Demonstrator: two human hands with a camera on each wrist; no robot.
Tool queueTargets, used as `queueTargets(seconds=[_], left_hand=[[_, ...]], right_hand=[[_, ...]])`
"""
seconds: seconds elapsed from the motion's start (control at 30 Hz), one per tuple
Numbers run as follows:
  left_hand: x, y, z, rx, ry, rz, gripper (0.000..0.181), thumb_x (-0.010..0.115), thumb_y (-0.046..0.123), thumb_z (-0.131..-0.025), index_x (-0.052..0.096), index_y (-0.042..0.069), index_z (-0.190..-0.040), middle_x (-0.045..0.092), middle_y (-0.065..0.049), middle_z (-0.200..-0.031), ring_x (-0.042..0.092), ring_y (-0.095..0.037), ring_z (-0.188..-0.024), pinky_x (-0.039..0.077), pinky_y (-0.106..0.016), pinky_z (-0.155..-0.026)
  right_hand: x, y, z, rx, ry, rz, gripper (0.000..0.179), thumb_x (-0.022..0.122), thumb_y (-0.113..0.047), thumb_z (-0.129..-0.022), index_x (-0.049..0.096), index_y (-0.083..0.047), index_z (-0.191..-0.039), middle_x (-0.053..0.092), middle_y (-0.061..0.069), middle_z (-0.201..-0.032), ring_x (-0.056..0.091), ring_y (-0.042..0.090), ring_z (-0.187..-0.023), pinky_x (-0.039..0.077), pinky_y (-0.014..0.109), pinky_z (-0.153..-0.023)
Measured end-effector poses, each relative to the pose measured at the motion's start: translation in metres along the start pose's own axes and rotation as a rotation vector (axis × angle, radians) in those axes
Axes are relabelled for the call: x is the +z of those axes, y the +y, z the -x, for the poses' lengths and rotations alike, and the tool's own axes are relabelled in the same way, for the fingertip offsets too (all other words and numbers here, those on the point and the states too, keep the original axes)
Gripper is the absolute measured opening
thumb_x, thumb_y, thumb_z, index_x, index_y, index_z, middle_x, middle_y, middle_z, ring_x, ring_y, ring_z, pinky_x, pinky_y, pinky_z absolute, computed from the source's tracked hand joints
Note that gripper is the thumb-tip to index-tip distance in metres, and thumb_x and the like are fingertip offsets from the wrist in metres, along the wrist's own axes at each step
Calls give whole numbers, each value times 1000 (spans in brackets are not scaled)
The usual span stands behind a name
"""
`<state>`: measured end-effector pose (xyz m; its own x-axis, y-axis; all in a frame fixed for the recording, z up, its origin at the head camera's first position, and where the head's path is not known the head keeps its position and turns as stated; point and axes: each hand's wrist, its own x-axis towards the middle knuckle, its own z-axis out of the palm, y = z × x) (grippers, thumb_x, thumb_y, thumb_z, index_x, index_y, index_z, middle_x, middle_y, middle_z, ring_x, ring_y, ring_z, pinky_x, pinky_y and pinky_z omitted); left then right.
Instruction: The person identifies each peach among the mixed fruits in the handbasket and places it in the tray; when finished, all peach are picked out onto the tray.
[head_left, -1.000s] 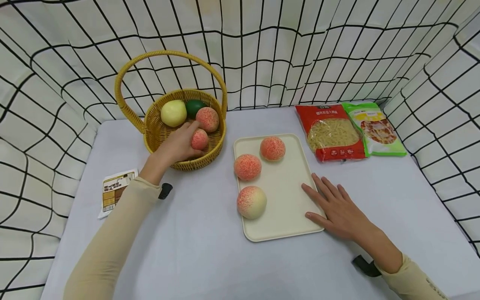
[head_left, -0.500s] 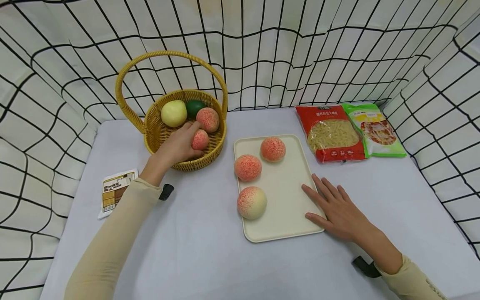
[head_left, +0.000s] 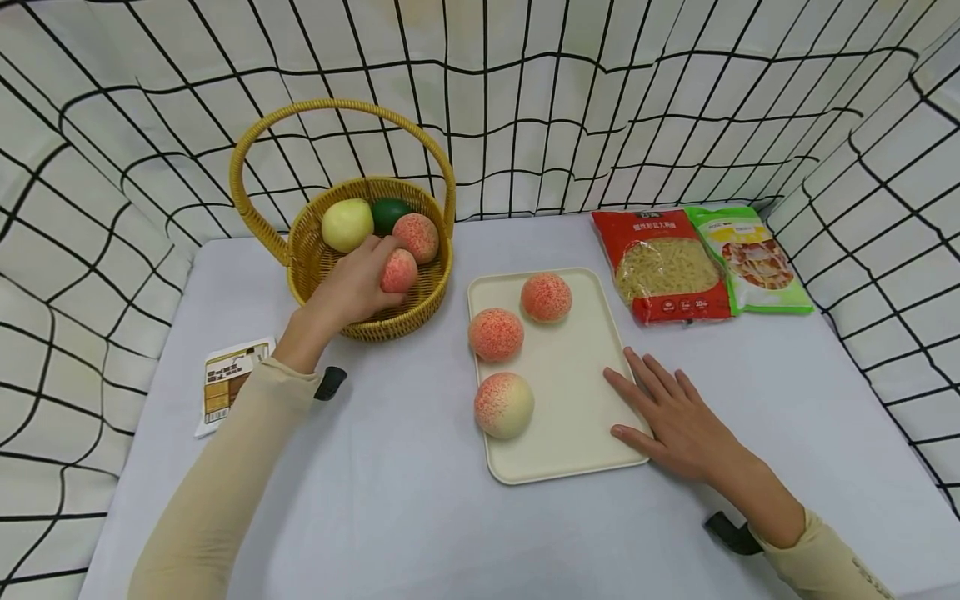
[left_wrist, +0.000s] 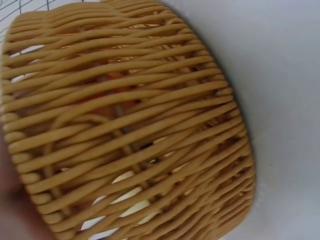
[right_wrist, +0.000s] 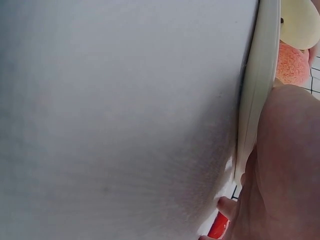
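Well, over at eleven o'clock the left hand (head_left: 348, 285) is gripping a pink peach (head_left: 401, 272), thumb and fingers curving round it, at the four o'clock of the basket (head_left: 397, 323). A yellow-green fruit (head_left: 347, 226) is sitting at its eleven. The right hand (head_left: 678, 429) is resting at the four o'clock edge of the tray (head_left: 573, 442), fingers straight, spread, holding nothing; three peaches (head_left: 496, 335) are lying from the tray's eight to twelve.

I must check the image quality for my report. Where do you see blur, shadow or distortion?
Head: mostly clear, but lines on the backdrop bend, from folds or lens, I cannot tell. Left wrist: the left hand is dark and blurred at the left edge, the basket clearer. Right wrist: soft shadow on the table cover beside the tray.
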<state>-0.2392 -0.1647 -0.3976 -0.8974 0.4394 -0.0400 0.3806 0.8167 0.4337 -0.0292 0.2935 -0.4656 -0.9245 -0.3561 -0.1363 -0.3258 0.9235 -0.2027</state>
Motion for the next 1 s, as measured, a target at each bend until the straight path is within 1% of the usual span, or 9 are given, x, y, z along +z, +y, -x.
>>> queueTargets(seconds=[0.1,0.2,0.33,0.53,0.6,0.73,0.8,0.9,1.0], left_hand=[[-2,4,1,18,30,-9,69,81,16,-92,45,7,-150,54,-25,-140,60,-43,-125,52,-63,-107],[-5,10,3,32,53,-10,70,81,16,-93,44,8,-152,54,-24,-136,61,-42,-120,53,-62,-105],[-8,18,5,45,74,-8,75,81,17,-93,42,9,-155,55,-24,-137,61,-42,-118,54,-61,-104],[-10,27,7,59,100,-4,81,84,15,-91,40,9,-158,55,-24,-138,61,-41,-117,55,-60,-103],[-10,30,7,67,109,-4,81,84,16,-90,40,8,-157,56,-23,-137,61,-40,-116,55,-59,-102],[-10,37,8,81,119,-5,74,85,18,-90,44,10,-151,56,-22,-133,62,-40,-114,56,-59,-100],[-11,41,8,84,120,-3,72,85,19,-90,45,12,-149,55,-21,-136,62,-40,-115,56,-60,-101],[-11,47,9,97,120,12,69,85,20,-91,47,14,-148,52,-20,-146,60,-41,-124,54,-62,-106],[-11,53,11,120,133,27,68,85,20,-91,48,13,-148,50,-18,-153,59,-39,-129,53,-62,-109]], right_hand=[[0,0,0,-1,1,0,81,61,-58,-101,27,-33,-170,13,9,-181,19,43,-164,20,76,-125],[1,0,0,-1,3,1,81,61,-58,-101,27,-33,-170,13,10,-181,20,43,-164,20,76,-125],[1,0,0,-1,6,1,82,61,-59,-101,26,-33,-170,12,9,-181,19,43,-164,20,76,-125],[1,0,0,0,3,4,82,61,-59,-101,25,-33,-170,12,9,-181,19,42,-164,20,76,-125],[1,1,0,-1,3,5,82,61,-59,-101,25,-33,-170,12,9,-181,19,42,-164,20,76,-125],[1,1,0,-1,4,8,82,61,-59,-100,26,-33,-170,13,10,-181,19,42,-164,21,77,-125],[1,1,0,1,2,9,82,61,-59,-100,26,-33,-170,12,10,-181,19,42,-164,21,76,-125],[1,0,0,5,-2,6,83,61,-60,-100,25,-34,-170,12,10,-181,19,42,-164,20,76,-125],[1,0,0,8,-5,4,83,61,-61,-100,24,-34,-170,11,9,-182,18,42,-165,19,76,-126]])
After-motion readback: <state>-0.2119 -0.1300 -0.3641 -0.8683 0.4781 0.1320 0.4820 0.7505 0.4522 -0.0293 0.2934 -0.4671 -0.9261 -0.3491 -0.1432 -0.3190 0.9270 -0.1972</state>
